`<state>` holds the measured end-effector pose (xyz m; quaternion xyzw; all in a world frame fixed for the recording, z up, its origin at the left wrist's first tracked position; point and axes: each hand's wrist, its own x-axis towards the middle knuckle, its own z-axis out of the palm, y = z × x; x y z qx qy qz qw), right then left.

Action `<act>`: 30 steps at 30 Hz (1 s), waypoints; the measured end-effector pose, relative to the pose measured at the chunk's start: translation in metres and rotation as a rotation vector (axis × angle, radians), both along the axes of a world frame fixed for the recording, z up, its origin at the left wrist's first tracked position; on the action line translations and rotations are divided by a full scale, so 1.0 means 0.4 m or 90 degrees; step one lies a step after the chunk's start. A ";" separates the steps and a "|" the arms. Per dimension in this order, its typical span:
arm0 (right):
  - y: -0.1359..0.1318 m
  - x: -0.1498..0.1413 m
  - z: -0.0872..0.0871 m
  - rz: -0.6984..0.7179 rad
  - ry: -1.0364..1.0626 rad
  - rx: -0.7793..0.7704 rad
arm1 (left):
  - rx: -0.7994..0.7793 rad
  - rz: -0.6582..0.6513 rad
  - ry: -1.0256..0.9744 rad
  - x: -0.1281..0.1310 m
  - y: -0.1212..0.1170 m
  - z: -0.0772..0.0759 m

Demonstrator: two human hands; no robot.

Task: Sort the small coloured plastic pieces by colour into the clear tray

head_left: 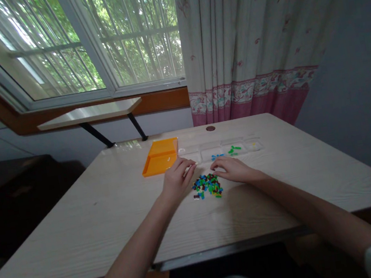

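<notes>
Table: the pale wooden table carries everything below.
Clear tray: the clear compartment tray lies just beyond both hands, running from behind the left to past the right.
Orange case: the orange case lies beyond the left hand, on its outer side, beside the tray's left end.
Left hand: the left hand, at the pile's far left, pinches a small white piece between thumb and fingers.
Right hand: the right hand curls at the pile's far right; something dark shows at its fingertips, but I cannot tell whether it is gripped.
Pile: the pile of small coloured pieces lies between the hands and nearer the body.
Sorted pieces: green pieces and blue pieces lie at the tray, beyond the right hand.
</notes>
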<state>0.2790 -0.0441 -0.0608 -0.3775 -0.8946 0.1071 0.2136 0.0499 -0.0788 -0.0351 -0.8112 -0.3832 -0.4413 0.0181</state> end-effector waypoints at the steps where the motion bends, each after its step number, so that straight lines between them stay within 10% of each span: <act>1: 0.000 0.000 0.001 0.001 0.002 -0.001 | -0.004 0.001 0.005 -0.002 0.002 -0.002; 16: 0.008 0.017 0.004 -0.009 -0.018 -0.004 | -0.291 0.503 0.090 -0.114 0.101 -0.032; 25: 0.009 0.016 0.001 -0.008 -0.011 0.000 | -0.283 0.515 0.063 -0.118 0.109 -0.041; 30: 0.007 0.012 0.001 -0.010 -0.004 -0.001 | -0.239 0.344 0.066 -0.099 0.093 -0.040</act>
